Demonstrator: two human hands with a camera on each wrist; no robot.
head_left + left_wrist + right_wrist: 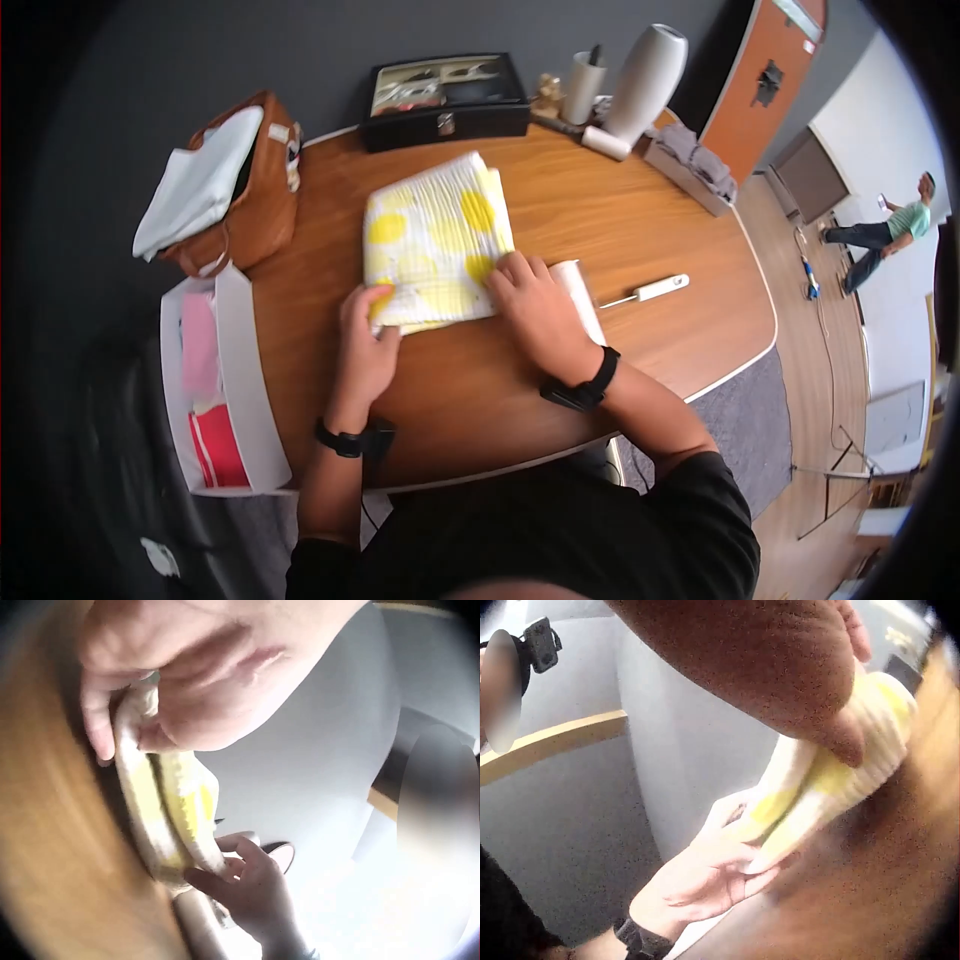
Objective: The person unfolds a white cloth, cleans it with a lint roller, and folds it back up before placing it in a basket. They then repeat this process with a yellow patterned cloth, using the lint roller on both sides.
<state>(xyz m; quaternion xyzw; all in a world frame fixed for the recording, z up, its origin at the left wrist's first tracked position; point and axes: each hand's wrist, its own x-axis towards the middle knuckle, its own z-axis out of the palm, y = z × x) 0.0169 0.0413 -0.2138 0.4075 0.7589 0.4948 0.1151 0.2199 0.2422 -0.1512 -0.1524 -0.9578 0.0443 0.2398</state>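
A folded white cloth with yellow dots and a crinkled weave lies on the wooden table in the head view. My left hand pinches its near left corner, thumb on one side and fingers on the other. At the near right corner my right hand grips the folded edge, thumb toward me and fingers over the top. The left wrist view shows the thick layers of the cloth stretched between both hands. Close beside my right hand lies a white roll, partly covered by it.
A white-handled tool with a thin metal shaft lies to the right. Behind stand a black case, a white vase-like object and a box of grey cloths. A brown bag and white bin line the left.
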